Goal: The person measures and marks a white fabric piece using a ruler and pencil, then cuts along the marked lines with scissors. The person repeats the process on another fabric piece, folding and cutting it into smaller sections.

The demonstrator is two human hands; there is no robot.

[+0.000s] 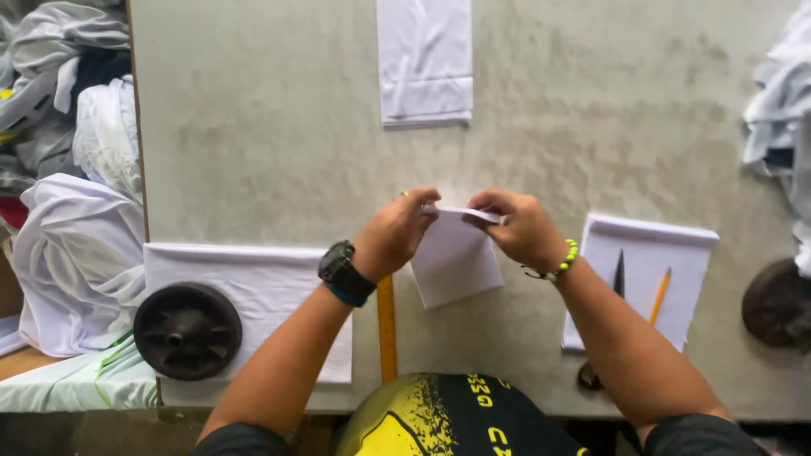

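Fingertips of left hand (395, 233) and right hand (517, 226) pinching the folded top edge of a small white fabric piece (454, 263), held just above the grey table (253, 127). Beside: wooden ruler (387, 329), black round weight (187, 330), yellow pencil (660, 295), dark pen, possibly scissors (619, 274).

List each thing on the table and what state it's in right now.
Small white fabric piece: top edge folded, pinched by left hand and right hand.
Orange ruler: flat.
Black round weight: resting on white fabric stack.
Pencil: lying on right stack.
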